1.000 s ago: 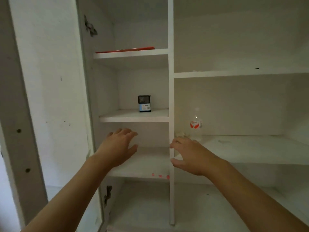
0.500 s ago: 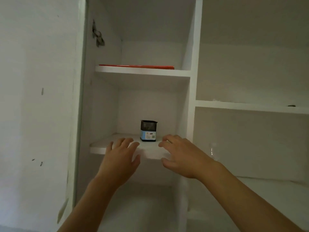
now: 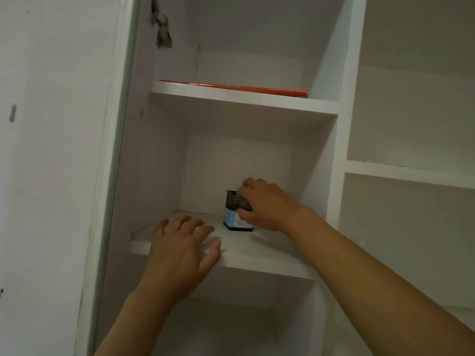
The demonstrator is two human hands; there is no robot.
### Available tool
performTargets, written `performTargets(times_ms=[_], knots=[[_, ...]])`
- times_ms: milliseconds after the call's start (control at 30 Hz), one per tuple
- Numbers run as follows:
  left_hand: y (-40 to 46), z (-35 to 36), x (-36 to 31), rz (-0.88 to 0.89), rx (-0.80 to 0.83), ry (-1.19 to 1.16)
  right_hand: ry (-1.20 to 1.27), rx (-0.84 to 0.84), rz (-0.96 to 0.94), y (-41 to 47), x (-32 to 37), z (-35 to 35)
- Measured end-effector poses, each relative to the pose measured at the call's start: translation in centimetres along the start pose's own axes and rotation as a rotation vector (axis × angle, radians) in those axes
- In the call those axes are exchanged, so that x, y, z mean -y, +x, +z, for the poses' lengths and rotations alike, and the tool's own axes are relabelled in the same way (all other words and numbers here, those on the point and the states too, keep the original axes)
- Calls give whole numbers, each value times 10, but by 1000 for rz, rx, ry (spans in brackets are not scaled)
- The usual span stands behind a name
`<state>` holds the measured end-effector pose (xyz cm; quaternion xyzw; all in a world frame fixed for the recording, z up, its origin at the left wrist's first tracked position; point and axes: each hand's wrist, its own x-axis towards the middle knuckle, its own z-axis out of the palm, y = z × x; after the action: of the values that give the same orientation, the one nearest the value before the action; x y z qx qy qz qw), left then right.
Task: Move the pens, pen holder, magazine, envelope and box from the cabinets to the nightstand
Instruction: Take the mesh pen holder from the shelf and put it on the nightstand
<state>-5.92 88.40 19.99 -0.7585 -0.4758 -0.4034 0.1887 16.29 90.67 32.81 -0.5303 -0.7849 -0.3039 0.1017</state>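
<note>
A small black mesh pen holder (image 3: 234,210) with a blue label stands on the middle shelf (image 3: 257,255) of the white cabinet's left column. My right hand (image 3: 267,205) wraps around its right side, fingers over the rim and thumb on the front, and the holder still rests on the shelf. My left hand (image 3: 180,253) hovers open, fingers spread, over the shelf's front edge, left of the holder. A flat red item (image 3: 239,87), a magazine or an envelope, lies on the shelf above. No pens or box are visible.
The open cabinet door (image 3: 51,163) stands at the left with a hinge (image 3: 160,24) near the top. A vertical divider (image 3: 341,150) separates the left column from wider white shelves (image 3: 411,173) on the right. A lower compartment (image 3: 218,327) lies below.
My right hand reached into the shelf and closed around the pen holder. My left hand moved up onto the shelf edge. The view came closer and tilted up.
</note>
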Motion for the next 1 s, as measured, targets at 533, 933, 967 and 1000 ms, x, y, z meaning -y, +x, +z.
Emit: performTargets(times_ms=[533,933,967,1000], knots=[[20,-4,31,-74,-92,15,108,107,102,85,-5,38],[19,-4,32,-76,-115,-20,331,151,129,89,-6,41],[19,-3,33,-74,-107,-20,343,138,127,87,-6,41],[19,-2,33,-73,-101,-19,352,124,126,86,-6,40]])
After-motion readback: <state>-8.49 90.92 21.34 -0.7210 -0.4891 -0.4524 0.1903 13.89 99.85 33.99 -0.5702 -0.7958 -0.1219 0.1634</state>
